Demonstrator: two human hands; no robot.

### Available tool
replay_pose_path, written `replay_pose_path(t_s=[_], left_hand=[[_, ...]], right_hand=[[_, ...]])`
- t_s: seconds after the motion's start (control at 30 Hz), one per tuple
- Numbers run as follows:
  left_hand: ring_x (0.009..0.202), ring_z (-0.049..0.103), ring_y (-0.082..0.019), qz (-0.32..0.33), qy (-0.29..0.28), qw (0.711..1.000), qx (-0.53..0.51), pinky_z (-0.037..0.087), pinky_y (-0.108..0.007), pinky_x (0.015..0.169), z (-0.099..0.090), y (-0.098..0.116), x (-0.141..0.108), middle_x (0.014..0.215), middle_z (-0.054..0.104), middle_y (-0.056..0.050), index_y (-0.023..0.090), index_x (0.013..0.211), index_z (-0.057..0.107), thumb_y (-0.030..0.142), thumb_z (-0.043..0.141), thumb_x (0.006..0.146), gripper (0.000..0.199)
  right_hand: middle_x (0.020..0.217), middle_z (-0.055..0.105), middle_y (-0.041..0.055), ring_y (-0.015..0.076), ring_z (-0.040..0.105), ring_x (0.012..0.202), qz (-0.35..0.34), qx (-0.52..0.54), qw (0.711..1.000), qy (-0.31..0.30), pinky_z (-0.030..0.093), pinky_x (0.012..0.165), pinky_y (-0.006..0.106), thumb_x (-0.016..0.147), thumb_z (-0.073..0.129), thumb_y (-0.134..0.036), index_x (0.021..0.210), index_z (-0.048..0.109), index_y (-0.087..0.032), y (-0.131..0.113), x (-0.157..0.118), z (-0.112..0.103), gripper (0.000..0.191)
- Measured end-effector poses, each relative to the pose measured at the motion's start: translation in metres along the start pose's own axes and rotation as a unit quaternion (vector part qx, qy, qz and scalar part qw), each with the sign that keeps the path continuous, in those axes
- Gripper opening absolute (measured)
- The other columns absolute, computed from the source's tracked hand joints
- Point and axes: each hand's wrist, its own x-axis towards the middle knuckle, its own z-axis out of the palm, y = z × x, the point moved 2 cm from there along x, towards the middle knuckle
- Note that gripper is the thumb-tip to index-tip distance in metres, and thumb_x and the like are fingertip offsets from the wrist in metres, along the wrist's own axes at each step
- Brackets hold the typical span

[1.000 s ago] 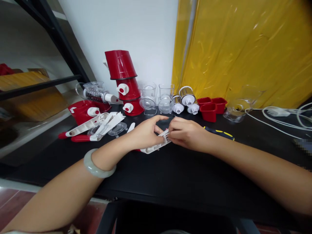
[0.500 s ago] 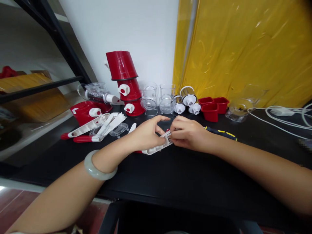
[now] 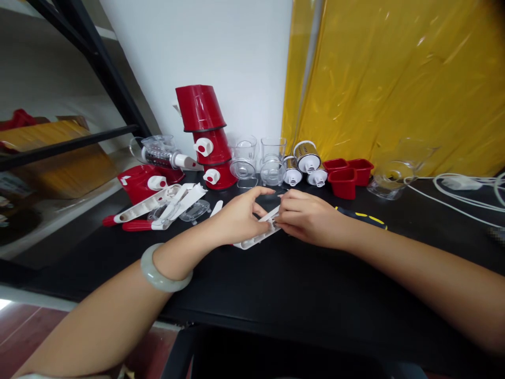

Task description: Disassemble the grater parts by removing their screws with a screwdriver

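Note:
A white plastic crank handle (image 3: 251, 242), hollow side up, lies low over the black table in front of me. My left hand (image 3: 239, 218) is closed on it, thumb pressing into the hollow and index finger arched over the far side. At the handle's right end my right hand (image 3: 305, 217) pinches with its fingertips, touching the handle. Whatever small part is between those fingertips is hidden. A screwdriver with a dark and yellow grip (image 3: 363, 217) lies beyond my right wrist, its tip out of sight.
Stacked red grater bases (image 3: 201, 108) stand at the back. Beside them are clear hoppers (image 3: 273, 160), drum graters (image 3: 306, 156) and red pushers (image 3: 342, 183). More crank handles (image 3: 183, 202) lie at left near a clear lid (image 3: 194, 210). White cable (image 3: 445, 202) runs along the right.
The view has shifted slightly, so everything sits a little further right. Both hands keep nearly the same hold. A small red spot by the right fingertips is no longer visible.

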Motion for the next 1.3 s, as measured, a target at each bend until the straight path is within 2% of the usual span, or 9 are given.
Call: replay_pose_path(t_s=[0.23,0.53,0.73,1.03,1.17,1.3], left_hand=[[0.063,0.066,-0.014,0.008,0.017,1.000,0.003,0.045,-0.021,0.053,0.001,-0.003,0.002,0.088,0.071,-0.006,0.020,0.137,0.042,0.021,0.074,0.070,0.074],[0.063,0.065,-0.014,-0.018,0.007,0.999,-0.047,0.046,-0.022,0.053,-0.002,-0.001,0.003,0.089,0.072,-0.006,0.019,0.135,0.044,0.025,0.072,0.071,0.070],[0.062,0.062,-0.012,-0.057,0.011,0.995,-0.079,0.044,-0.021,0.055,-0.002,0.001,0.005,0.083,0.072,-0.004,0.018,0.130,0.048,0.017,0.066,0.071,0.062],[0.067,0.066,-0.014,-0.071,0.002,0.990,-0.126,0.050,-0.025,0.065,-0.002,0.006,0.005,0.080,0.072,-0.002,0.016,0.123,0.052,0.011,0.059,0.073,0.051],[0.062,0.064,-0.011,-0.071,-0.005,0.986,-0.150,0.048,-0.023,0.062,-0.003,0.010,0.003,0.074,0.071,0.000,0.016,0.121,0.051,0.010,0.058,0.074,0.048],[0.054,0.060,-0.010,-0.079,-0.013,0.984,-0.158,0.043,-0.018,0.052,-0.001,0.012,0.002,0.066,0.068,0.002,0.015,0.122,0.050,0.007,0.057,0.073,0.050]], right_hand=[[0.078,0.057,0.0061,0.0189,0.046,0.080,0.024,-0.076,0.997,0.023,0.038,0.071,0.032,0.094,0.055,-0.034,0.080,0.066,-0.015,-0.007,0.002,-0.003,0.026],[0.074,0.056,0.0055,0.0186,0.044,0.077,0.030,-0.193,0.980,0.024,0.031,0.067,0.033,0.096,0.050,-0.024,0.072,0.062,-0.017,-0.014,0.005,-0.001,0.028],[0.070,0.053,0.0061,0.0202,0.041,0.075,0.027,-0.238,0.971,0.029,0.029,0.066,0.034,0.093,0.051,-0.018,0.072,0.061,-0.016,-0.021,0.010,-0.003,0.024],[0.073,0.052,0.0074,0.0210,0.040,0.074,-0.059,-0.269,0.961,0.017,0.028,0.064,0.035,0.095,0.043,-0.011,0.082,0.065,-0.013,-0.036,0.014,-0.007,0.026],[0.072,0.052,0.0071,0.0203,0.039,0.072,-0.053,-0.267,0.962,0.028,0.028,0.064,0.035,0.097,0.039,-0.011,0.083,0.065,-0.013,-0.035,0.014,-0.009,0.030],[0.074,0.054,0.0085,0.0212,0.042,0.072,-0.045,-0.265,0.963,0.021,0.027,0.063,0.035,0.095,0.038,-0.009,0.083,0.065,-0.013,-0.042,0.016,-0.004,0.029]])
